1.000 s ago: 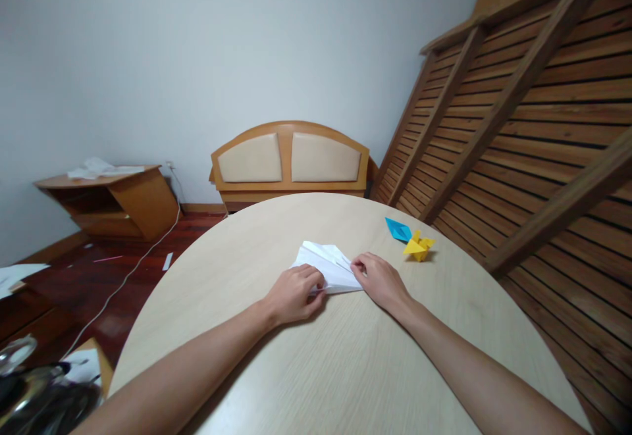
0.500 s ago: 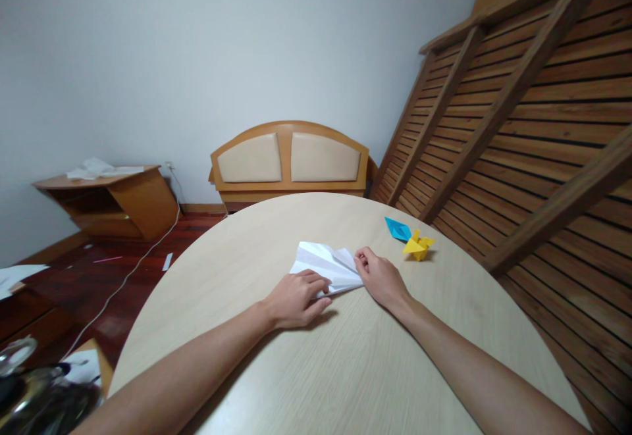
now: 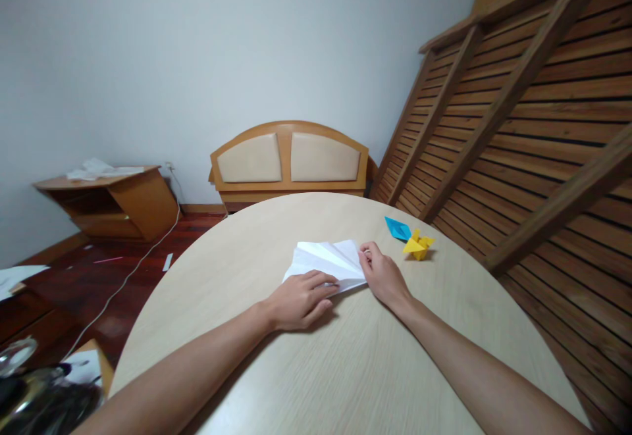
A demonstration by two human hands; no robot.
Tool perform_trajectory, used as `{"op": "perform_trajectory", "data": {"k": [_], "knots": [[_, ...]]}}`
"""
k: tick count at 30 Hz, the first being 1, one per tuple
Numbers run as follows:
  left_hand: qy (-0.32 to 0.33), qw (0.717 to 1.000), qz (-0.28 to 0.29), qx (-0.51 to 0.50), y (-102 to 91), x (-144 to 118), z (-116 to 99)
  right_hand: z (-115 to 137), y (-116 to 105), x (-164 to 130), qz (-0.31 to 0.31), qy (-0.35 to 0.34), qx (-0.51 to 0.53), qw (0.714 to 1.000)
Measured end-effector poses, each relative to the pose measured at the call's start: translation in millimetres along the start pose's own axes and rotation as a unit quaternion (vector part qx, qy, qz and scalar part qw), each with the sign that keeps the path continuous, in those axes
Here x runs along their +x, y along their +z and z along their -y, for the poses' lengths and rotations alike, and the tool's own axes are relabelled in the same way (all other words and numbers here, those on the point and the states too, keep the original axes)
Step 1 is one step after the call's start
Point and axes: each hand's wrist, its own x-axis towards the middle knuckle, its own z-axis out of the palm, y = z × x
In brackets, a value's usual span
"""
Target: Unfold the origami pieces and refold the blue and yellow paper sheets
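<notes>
White paper [image 3: 326, 256], blue origami [image 3: 397, 228] and yellow origami [image 3: 419, 246] rest on the round table [image 3: 227, 257]

Passable L of wht paper [image 3: 323, 257]; ylw origami [image 3: 418, 246], blu origami [image 3: 397, 229] block far R.

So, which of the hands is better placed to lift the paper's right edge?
Probably the right hand: its curled fingers are at that edge of the paper, while the left hand lies over the near side.

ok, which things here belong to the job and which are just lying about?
In use:
- folded white paper, left hand on it, right hand at its right edge
- round table under it

Lying about:
- blue folded piece
- yellow folded piece
- white strip on the floor
</notes>
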Motion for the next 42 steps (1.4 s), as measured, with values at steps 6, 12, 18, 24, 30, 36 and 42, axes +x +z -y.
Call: {"op": "perform_trajectory", "data": {"k": [6,12,18,24,30,36,42], "knots": [[0.100,0.995,0.003,-0.001,2.0,1.2,-4.5,-11.6,2.5,6.2,-0.038,0.039,0.080,0.995],[0.159,0.987,0.030,0.001,6.2,4.1,-13.2,-22.8,13.0,10.2,-0.055,0.057,0.195,0.978],[0.104,0.993,0.020,-0.053,7.4,1.5,-9.8,-19.0,16.9,12.1,-0.041,0.048,0.274,0.960],[-0.206,0.915,-0.340,-0.067,6.0,-0.2,11.3,-17.9,12.1,13.4,-0.052,0.051,0.300,0.951],[-0.358,0.820,-0.380,-0.235,10.2,6.0,31.8,-10.5,8.6,10.5,-0.055,0.043,0.295,0.953],[-0.366,0.791,-0.358,-0.335,12.4,5.0,34.8,-0.1,5.9,5.4,-0.041,0.031,0.323,0.945],[-0.382,0.801,-0.361,-0.286,15.0,3.5,37.8,-1.8,7.4,9.5,-0.098,0.062,0.335,0.935]]}}
